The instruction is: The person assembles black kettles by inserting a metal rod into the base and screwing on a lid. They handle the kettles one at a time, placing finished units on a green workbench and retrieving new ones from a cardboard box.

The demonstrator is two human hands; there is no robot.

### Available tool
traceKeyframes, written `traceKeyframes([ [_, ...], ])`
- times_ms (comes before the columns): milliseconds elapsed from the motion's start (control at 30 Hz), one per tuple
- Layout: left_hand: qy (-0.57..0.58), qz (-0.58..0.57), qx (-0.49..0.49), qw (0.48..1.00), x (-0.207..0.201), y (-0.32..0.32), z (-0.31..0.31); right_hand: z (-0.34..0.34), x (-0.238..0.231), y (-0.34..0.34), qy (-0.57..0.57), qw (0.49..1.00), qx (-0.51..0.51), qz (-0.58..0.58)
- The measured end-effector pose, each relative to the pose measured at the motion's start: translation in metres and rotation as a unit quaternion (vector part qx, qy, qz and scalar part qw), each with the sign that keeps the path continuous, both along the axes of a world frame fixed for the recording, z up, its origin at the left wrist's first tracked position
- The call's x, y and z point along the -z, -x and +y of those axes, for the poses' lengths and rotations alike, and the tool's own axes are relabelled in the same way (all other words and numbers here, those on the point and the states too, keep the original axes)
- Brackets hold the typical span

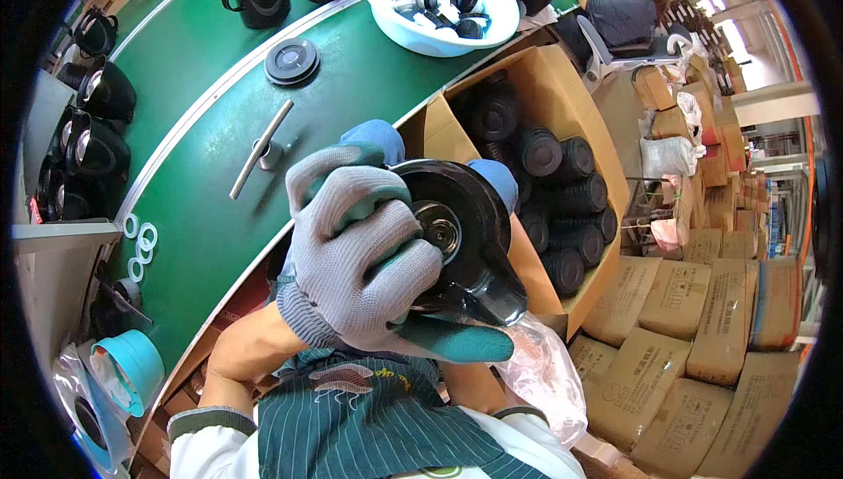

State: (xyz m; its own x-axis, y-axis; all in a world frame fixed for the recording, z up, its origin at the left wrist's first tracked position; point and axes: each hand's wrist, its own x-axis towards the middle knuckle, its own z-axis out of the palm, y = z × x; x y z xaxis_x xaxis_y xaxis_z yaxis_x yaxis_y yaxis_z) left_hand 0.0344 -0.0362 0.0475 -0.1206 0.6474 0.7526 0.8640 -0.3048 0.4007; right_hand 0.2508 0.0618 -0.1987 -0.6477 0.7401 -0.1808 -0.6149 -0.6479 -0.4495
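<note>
Green table [202, 207], open carton [580, 93], and a black jug [474, 233] at a gloved left hand [360, 255].
The carton, with its dark round parts [537, 152], lies beyond and right of the fingers [404, 224]; the jug sits directly at them, its spout by the outstretched thumb. These fingers curl over the jug's round opening; whether they pinch anything is hidden, and the right hand is out of sight. The step seems to be work inside that opening; the next move probably calls for a steady jug. A T-handled metal tool [261, 150] lies ahead-left of the fingers.
</note>
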Motion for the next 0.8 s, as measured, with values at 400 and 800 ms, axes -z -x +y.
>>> traceKeyframes([
  [400, -0.204, -0.348, 0.052, 0.914, 0.064, -0.013, -0.006, 0.017, -0.019, -0.014, -0.006, 0.999, -0.028, -0.027],
  [800, 0.464, -0.067, -0.441, 0.766, 0.252, 0.15, -0.043, 0.014, -0.151, 0.06, -0.721, 0.496, -0.139, -0.464],
])
